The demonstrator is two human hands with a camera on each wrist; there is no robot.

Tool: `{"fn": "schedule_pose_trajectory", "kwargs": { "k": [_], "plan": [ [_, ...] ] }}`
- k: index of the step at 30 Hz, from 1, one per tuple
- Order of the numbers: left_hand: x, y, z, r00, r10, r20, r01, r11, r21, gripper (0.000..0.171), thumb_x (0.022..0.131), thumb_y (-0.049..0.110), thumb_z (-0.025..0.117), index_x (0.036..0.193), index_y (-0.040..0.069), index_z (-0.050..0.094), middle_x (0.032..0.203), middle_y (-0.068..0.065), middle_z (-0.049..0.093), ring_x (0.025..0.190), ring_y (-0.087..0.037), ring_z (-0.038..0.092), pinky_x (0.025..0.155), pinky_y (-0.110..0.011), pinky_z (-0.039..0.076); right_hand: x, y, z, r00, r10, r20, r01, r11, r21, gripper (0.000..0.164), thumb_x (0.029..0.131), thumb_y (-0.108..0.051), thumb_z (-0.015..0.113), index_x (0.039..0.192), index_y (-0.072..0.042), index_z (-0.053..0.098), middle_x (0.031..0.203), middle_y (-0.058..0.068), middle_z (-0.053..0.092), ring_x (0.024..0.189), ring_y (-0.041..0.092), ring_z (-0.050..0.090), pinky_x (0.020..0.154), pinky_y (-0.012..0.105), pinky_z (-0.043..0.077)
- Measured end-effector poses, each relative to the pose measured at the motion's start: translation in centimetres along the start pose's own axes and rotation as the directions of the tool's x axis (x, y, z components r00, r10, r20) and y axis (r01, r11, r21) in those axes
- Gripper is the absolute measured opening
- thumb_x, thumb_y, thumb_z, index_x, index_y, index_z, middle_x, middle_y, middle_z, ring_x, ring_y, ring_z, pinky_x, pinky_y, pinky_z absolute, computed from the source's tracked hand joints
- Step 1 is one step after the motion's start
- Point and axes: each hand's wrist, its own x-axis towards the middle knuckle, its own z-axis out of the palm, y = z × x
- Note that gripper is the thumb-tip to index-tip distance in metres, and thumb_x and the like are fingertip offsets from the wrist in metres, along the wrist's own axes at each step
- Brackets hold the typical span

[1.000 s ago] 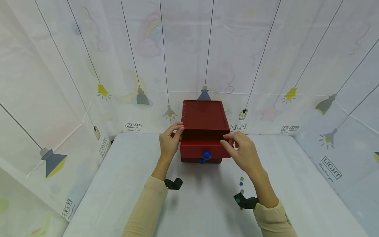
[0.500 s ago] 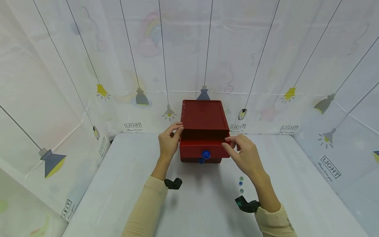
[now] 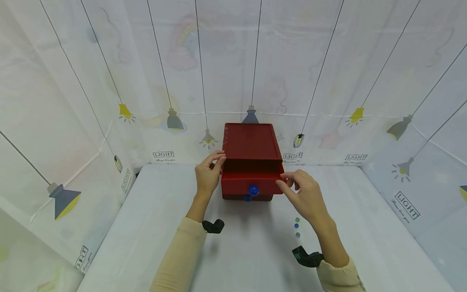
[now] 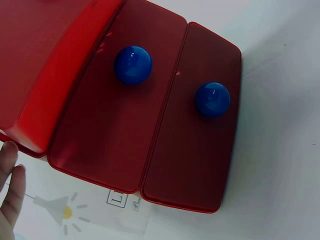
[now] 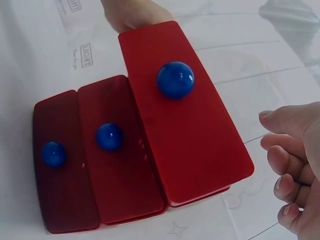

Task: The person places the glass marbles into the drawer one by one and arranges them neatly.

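Observation:
A red cabinet with three drawers stands against the back wall. Its top drawer is pulled out, its front bearing a blue knob. My left hand rests its fingertips at the cabinet's left side; in the left wrist view, fingertips sit right at the red edge. Just off the drawer's right front corner is my right hand, fingers loosely bent. The right wrist view shows a gap between this hand and the drawer front, with nothing held.
On the white table, a green marble, a blue marble and another green marble lie in a line left of the right forearm. The lower drawers are pushed in. A patterned cloth wall rises behind.
My right hand has moved right and slightly toward me, away from the drawer's opening to beside its corner. The left hand and the drawer have stayed put.

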Motion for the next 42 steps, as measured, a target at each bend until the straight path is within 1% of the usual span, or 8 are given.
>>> {"fn": "schedule_pose_trajectory", "kwargs": {
  "k": [4,9,15,18,23,32,37,42],
  "plan": [
    [0.0,0.0,0.0,1.0,-0.001,0.002,0.001,1.0,-0.004,0.012,0.09,0.002,0.072,0.099,-0.006,0.075,0.109,-0.02,0.074,0.049,0.001,0.049,0.049,-0.01,0.042,-0.4,0.2,-0.1,1.0,-0.001,-0.002,0.001,1.0,-0.007,0.022,0.084,-0.015,0.081,0.103,-0.007,0.074,0.076,-0.002,0.056,0.072,0.016,0.049,0.06,0.021,0.04],
    [0.0,0.0,0.0,1.0,0.008,-0.002,-0.008,1.0,0.002,0.012,0.09,0.002,0.072,0.099,-0.006,0.075,0.108,-0.02,0.074,0.048,0.0,0.049,0.048,-0.01,0.042,-0.8,0.4,-0.1,1.0,-0.002,-0.003,0.002,1.0,-0.008,0.022,0.084,-0.015,0.081,0.102,-0.007,0.074,0.075,-0.003,0.055,0.071,0.016,0.049,0.059,0.02,0.039],
    [0.0,0.0,0.0,1.0,0.004,0.001,-0.004,1.0,0.003,0.012,0.09,0.003,0.072,0.099,-0.005,0.076,0.109,-0.019,0.074,0.048,0.001,0.049,0.048,-0.011,0.042,-1.4,0.6,-0.1,1.0,0.019,0.003,-0.019,1.0,-0.012,0.023,0.083,-0.016,0.082,0.102,-0.006,0.074,0.074,-0.004,0.054,0.07,0.014,0.047,0.057,0.021,0.039],
    [0.0,0.1,0.0,1.0,0.001,-0.001,-0.001,1.0,0.006,0.012,0.09,0.002,0.072,0.099,-0.006,0.075,0.108,-0.02,0.074,0.048,-0.001,0.05,0.048,-0.01,0.042,-1.7,0.7,-0.1,0.999,0.034,0.012,-0.034,0.999,-0.021,0.024,0.083,-0.017,0.082,0.103,-0.007,0.075,0.074,-0.004,0.054,0.071,0.013,0.047,0.057,0.021,0.039],
    [0.0,0.2,0.0,1.0,-0.004,-0.008,0.005,1.0,0.015,0.012,0.09,0.001,0.072,0.099,-0.006,0.075,0.108,-0.02,0.074,0.047,-0.005,0.05,0.048,-0.008,0.04,-2.4,0.9,-0.1,0.998,0.053,0.021,-0.052,0.998,-0.025,0.024,0.083,-0.017,0.082,0.104,-0.007,0.074,0.074,-0.004,0.055,0.071,0.014,0.048,0.057,0.021,0.041],
    [0.0,0.4,-0.1,1.0,-0.012,0.002,0.012,1.0,0.01,0.013,0.09,0.002,0.072,0.1,-0.006,0.075,0.108,-0.02,0.074,0.047,-0.003,0.05,0.048,-0.009,0.041,-3.2,1.2,0.1,0.998,0.068,0.014,-0.067,0.997,-0.029,0.026,0.082,-0.017,0.083,0.104,-0.007,0.074,0.074,-0.003,0.055,0.07,0.015,0.049,0.057,0.02,0.044],
    [0.0,0.5,0.0,1.0,-0.011,0.0,0.011,1.0,0.016,0.013,0.09,0.002,0.072,0.1,-0.006,0.075,0.108,-0.02,0.074,0.046,-0.007,0.05,0.048,-0.009,0.041,-3.6,1.3,0.1,0.997,0.08,0.019,-0.079,0.996,-0.033,0.024,0.082,-0.017,0.083,0.103,-0.008,0.074,0.074,-0.004,0.054,0.071,0.013,0.048,0.057,0.02,0.043],
    [0.0,0.6,0.0,1.0,-0.008,-0.003,0.008,1.0,0.018,0.012,0.09,0.002,0.072,0.099,-0.006,0.075,0.108,-0.02,0.074,0.045,-0.013,0.052,0.047,-0.01,0.04,-3.8,1.4,0.1,0.995,0.096,0.028,-0.095,0.995,-0.042,0.023,0.083,-0.017,0.082,0.103,-0.01,0.074,0.074,-0.004,0.055,0.071,0.011,0.048,0.057,0.02,0.044]
  ]
}}
